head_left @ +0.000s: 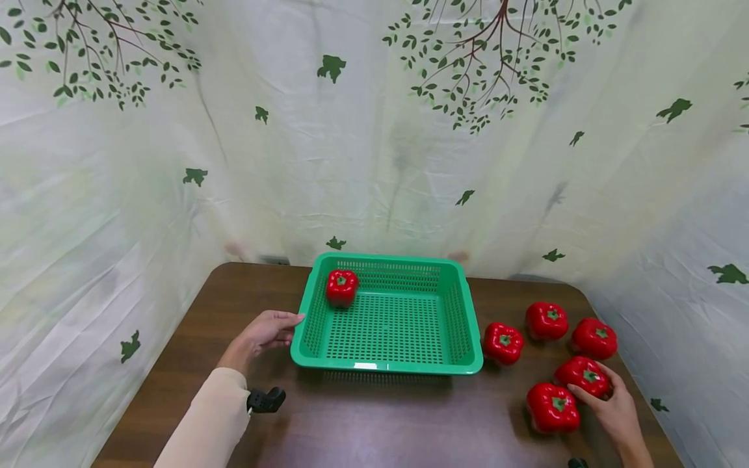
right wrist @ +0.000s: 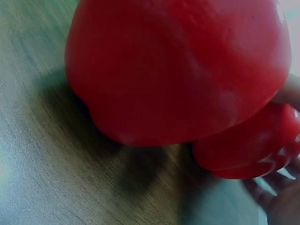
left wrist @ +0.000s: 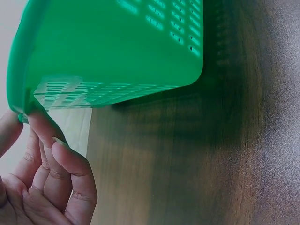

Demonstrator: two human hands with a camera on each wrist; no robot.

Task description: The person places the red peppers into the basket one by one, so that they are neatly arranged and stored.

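Note:
A green plastic basket (head_left: 386, 367) stands on the table, with one red bell pepper (head_left: 342, 289) in its back left corner. At the basket's left rim, my left hand (head_left: 270, 330) pinches the edge between thumb and fingers; the left wrist view shows the fingers (left wrist: 44, 126) under the lip. Over on the right, my right hand (head_left: 617, 413) grips a red bell pepper (head_left: 576, 372) from its right side, thumb in front. Another red bell pepper (head_left: 552, 408) sits just in front of it and fills much of the right wrist view.
Three more peppers stand near: one pepper (head_left: 503, 343) beside the basket's right wall, a second pepper (head_left: 547, 320) behind it, and a third pepper (head_left: 594, 338) near the right table edge. A patterned white curtain (head_left: 363, 162) hangs behind the brown table (head_left: 351, 422).

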